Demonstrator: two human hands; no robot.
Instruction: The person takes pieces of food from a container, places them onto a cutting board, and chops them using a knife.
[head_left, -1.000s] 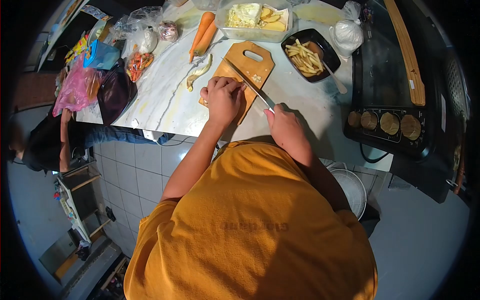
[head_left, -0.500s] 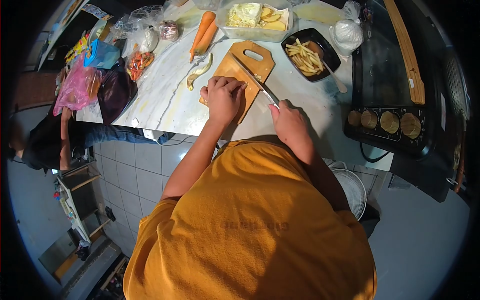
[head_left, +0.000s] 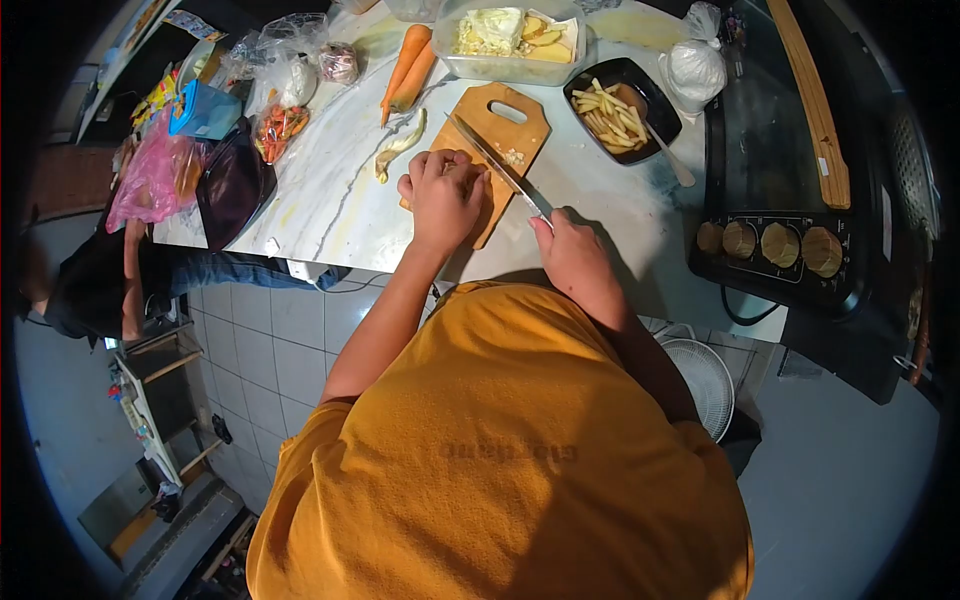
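A wooden cutting board (head_left: 512, 125) lies at an angle on the table, its handle hole pointing away from me. My right hand (head_left: 575, 250) grips a kitchen knife (head_left: 500, 165) by the handle, with the blade slanting up and left across the board. On the board's left side rests my left hand (head_left: 443, 190), fingers curled; what they press on is mostly hidden beneath them. Small pale chopped bits (head_left: 513, 157) lie on the board, right of the blade. Left of the board is a pale, limp vegetable piece (head_left: 398, 148).
Two carrots (head_left: 405, 75) lie beyond the board near a plastic container (head_left: 510, 68) of sliced potatoes. A black bowl (head_left: 655, 85) of potato sticks with a spoon stands right, near an oven (head_left: 780, 240). Bagged food (head_left: 280, 128) sits left; another person (head_left: 95, 280) is beyond.
The knife has shifted slightly left and toward my left hand, baring more chopped bits on its right. My right hand has moved a little left and down; my left hand barely shifted.
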